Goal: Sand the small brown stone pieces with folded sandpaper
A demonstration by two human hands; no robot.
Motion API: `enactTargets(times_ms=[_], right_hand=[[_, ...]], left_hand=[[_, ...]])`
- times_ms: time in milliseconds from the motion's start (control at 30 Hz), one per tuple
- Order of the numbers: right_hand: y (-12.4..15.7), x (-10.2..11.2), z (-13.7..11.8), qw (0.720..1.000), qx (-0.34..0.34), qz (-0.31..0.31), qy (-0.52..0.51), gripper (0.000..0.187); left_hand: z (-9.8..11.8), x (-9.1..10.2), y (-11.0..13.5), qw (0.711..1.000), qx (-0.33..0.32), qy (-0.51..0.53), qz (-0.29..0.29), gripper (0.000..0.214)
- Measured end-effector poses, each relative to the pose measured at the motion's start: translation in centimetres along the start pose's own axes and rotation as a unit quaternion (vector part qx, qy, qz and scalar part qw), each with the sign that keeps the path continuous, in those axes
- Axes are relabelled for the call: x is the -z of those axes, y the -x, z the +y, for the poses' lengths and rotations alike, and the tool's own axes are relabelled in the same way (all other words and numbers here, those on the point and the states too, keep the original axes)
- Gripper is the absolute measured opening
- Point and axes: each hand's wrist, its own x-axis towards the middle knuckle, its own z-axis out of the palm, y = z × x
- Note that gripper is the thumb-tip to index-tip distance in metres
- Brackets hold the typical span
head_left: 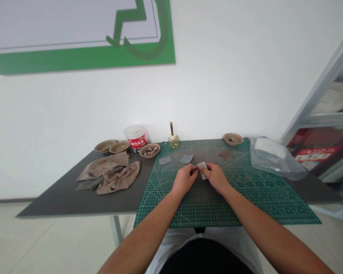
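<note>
Pinching thin grey sandpaper (202, 171), the left hand (184, 180) and right hand (215, 178) close their grips above a gridded cutting mat (254, 205).

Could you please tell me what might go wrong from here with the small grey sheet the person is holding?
The small sheet is pinched between the left hand and right hand, so it could slip or tear. The loose grey sheet lying just beyond the hands on the green cutting mat might get knocked aside.

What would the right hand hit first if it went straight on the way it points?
The small grey sheet, already at the fingertips of the right hand. Past that, probably the grey square lying on the green cutting mat, though depth is hard to judge from this view.
</note>
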Motion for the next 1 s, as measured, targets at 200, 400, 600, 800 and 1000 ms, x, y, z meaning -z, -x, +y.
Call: enactTargets(times_ms=[200,400,600,800,1000], right_hand=[[-0.10,0.06,0.10,1.000,-0.009,-0.011,-0.001,0.031],[-0.21,0.05,0.17,0.999,-0.018,-0.026,0.002,0.033],[-0.13,-0.15,-0.10,1.000,-0.008,-0.023,0.014,0.031],[-0.17,-0.23,-0.23,0.999,0.006,-0.005,0.041,0.030],[-0.10,-0.29,-0.11,0.996,0.033,0.024,0.074,0.031]], left_hand=[[0.29,0.08,0.04,0.999,-0.017,-0.004,-0.026,0.011],[0.53,-0.04,0.19,0.999,-0.017,-0.003,-0.029,0.011],[0.55,-0.04,0.21,1.000,-0.011,-0.010,-0.009,0.012],[0.68,-0.08,0.20,0.999,-0.027,-0.004,-0.017,0.007],[0.79,-0.08,0.42,0.999,-0.030,0.013,-0.013,0.007]])
